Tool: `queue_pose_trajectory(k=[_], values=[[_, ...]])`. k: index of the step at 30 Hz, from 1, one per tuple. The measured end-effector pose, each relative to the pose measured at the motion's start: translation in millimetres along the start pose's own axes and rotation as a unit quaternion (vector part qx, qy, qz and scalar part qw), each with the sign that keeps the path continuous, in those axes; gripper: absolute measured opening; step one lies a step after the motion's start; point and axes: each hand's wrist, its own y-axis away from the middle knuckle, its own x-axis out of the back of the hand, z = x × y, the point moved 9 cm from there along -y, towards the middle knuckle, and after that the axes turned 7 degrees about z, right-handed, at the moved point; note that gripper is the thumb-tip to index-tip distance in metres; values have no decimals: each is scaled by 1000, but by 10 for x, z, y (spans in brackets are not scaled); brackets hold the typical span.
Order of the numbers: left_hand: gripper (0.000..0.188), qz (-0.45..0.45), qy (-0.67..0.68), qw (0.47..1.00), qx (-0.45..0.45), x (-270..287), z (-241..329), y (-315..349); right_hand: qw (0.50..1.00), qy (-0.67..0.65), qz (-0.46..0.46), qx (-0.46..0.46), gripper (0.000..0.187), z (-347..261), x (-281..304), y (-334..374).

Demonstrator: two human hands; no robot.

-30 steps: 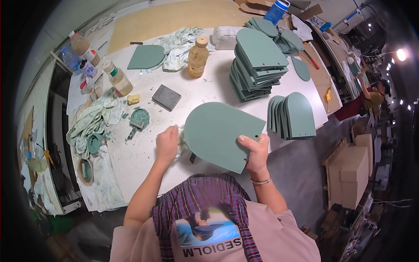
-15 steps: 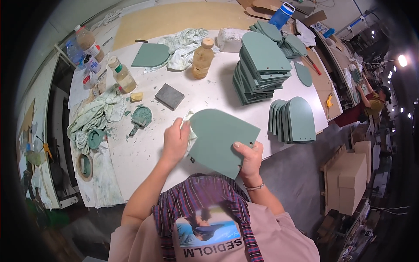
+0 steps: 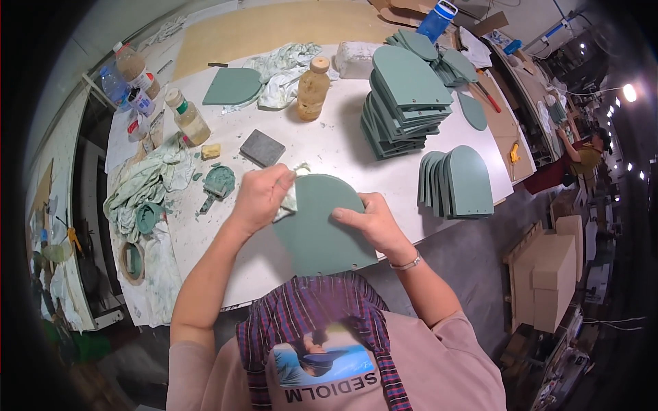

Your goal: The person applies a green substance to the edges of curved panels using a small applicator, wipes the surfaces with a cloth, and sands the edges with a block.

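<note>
A green round-topped panel [image 3: 325, 226] hangs over the near edge of the white table, its curved end away from me and its straight edge with small holes toward my body. Gripping its right edge is my right hand [image 3: 373, 222], thumb on the face and fingers behind. My left hand [image 3: 260, 196] is closed on a pale, green-stained cloth [image 3: 289, 202], pressed against the panel's left edge. Just beyond the left hand lies a dark grey rectangular block [image 3: 262, 148]. A putty knife with green filler [image 3: 219, 182] rests to the left.
Tall stacked green panels [image 3: 404, 103] stand at the back right, with several more panels upright [image 3: 469, 183] nearer the corner. Bottles of liquid [image 3: 313, 89], a yellow sponge [image 3: 211, 151] and stained rags [image 3: 147, 178] occupy the table. Cardboard boxes [image 3: 548, 274] sit right; another person [image 3: 586, 157] works beyond.
The panel has turned so its straight edge faces me. My right hand has moved from the holed end up to its right side; my left hand, with the cloth, has shifted slightly left and away.
</note>
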Motion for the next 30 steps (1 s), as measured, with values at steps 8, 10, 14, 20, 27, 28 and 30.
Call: queue_pose_trajectory(k=[8, 10, 14, 20, 27, 28, 30], values=[[17, 27, -186, 968, -168, -298, 721, -204, 1000, -2, 19, -9, 31, 54, -181, 47], [22, 68, -127, 974, -173, -182, 682, -207, 999, -8, 43, -2, 30, -48, -92, 137], [24, 83, -118, 989, 14, -188, -175, 270, 986, -11, 162, 44, 27, -146, 356, 219], [25, 109, 10, 982, 156, -42, -321, 81, 983, -115, 145, -15, 27, -43, 421, 203], [21, -11, 66, 991, 115, -309, -116, 76, 975, -159, 153, -3, 28, 29, 322, 224], [21, -10, 62, 991, 114, -279, -250, 216, 975, -155, 162, -4, 28, 42, 366, 222], [22, 20, 56, 979, 197, -182, -494, 423, 973, -150, 175, -11, 28, 72, 416, 261]])
